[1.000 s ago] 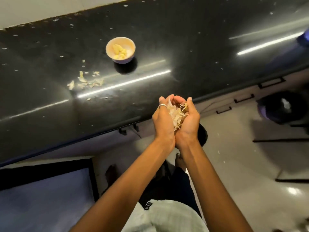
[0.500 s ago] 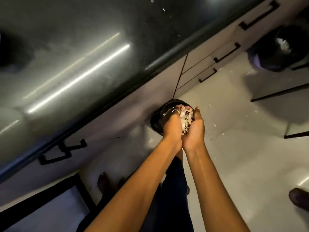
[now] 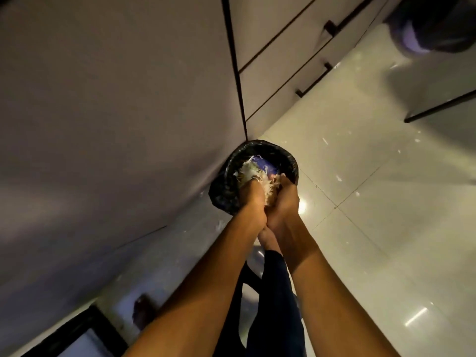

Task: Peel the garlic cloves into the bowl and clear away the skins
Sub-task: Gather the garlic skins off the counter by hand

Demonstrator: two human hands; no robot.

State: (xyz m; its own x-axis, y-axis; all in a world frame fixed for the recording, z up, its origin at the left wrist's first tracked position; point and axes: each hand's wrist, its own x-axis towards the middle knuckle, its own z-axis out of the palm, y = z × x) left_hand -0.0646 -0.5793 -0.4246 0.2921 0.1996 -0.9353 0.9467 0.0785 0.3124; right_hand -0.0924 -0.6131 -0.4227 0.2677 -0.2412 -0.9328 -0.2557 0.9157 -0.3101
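Cupped together, the left hand (image 3: 251, 200) and right hand (image 3: 284, 202) cradle pale papery garlic skins (image 3: 269, 189). The round black-lined waste bin (image 3: 284, 154) opens directly beneath and just beyond them, equally near both.

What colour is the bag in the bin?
The bin bag is shiny black, clearest in the head view.

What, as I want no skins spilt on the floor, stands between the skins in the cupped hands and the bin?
Nothing visible. The left hand and right hand cup the garlic skins right over the open mouth of the black-lined bin; no lid or other thing lies across it.
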